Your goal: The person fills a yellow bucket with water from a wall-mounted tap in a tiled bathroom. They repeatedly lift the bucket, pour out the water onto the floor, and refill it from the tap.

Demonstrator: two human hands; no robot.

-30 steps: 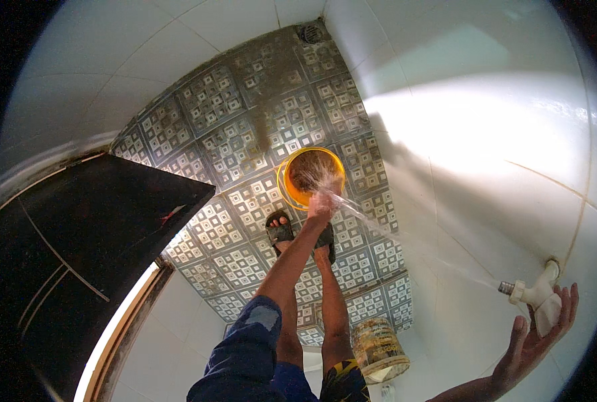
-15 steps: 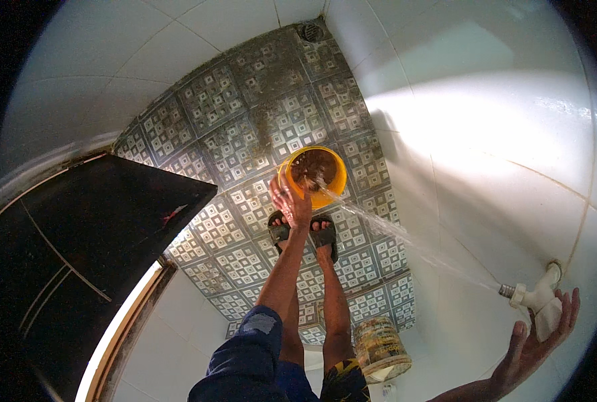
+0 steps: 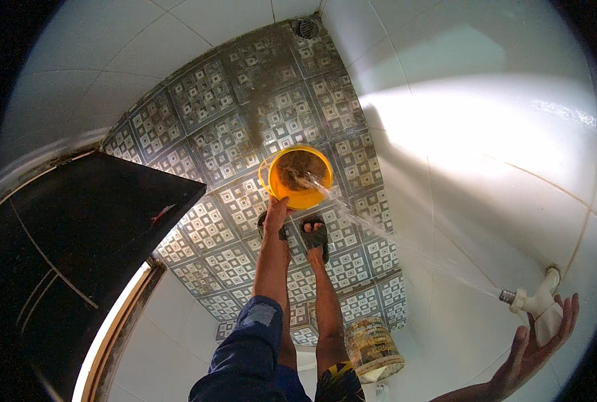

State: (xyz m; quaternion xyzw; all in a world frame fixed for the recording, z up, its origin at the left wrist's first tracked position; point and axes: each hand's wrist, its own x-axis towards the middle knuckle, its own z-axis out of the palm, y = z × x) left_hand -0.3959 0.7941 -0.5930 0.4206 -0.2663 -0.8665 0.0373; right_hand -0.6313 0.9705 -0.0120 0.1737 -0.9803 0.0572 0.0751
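Note:
My left hand (image 3: 278, 209) grips the near edge of a yellow-orange bucket (image 3: 305, 199), thumb on the outside and the other fingers partly hidden. Brownish contents show inside the bucket, stirred by a water jet (image 3: 392, 236) that shoots across from a white plastic tap (image 3: 538, 305) on the right wall. Around that tap's lower part curls my right hand (image 3: 523, 362), its thumb on one side and its long fingers on the other. A thin handle loop sticks out at the bucket's left.
My sandalled feet (image 3: 314, 234) stand on patterned tiles (image 3: 235, 197) just below the bucket. A dirty, worn bucket (image 3: 373, 348) is at the lower right. The black door (image 3: 104, 221) juts in from the left. A floor drain (image 3: 307, 29) lies in the far corner, beside white tiled walls.
My left hand, earlier wet and at the bucket's left rim, now holds its near edge. The bucket has shifted slightly left and tilted. The right hand stays at the running tap.

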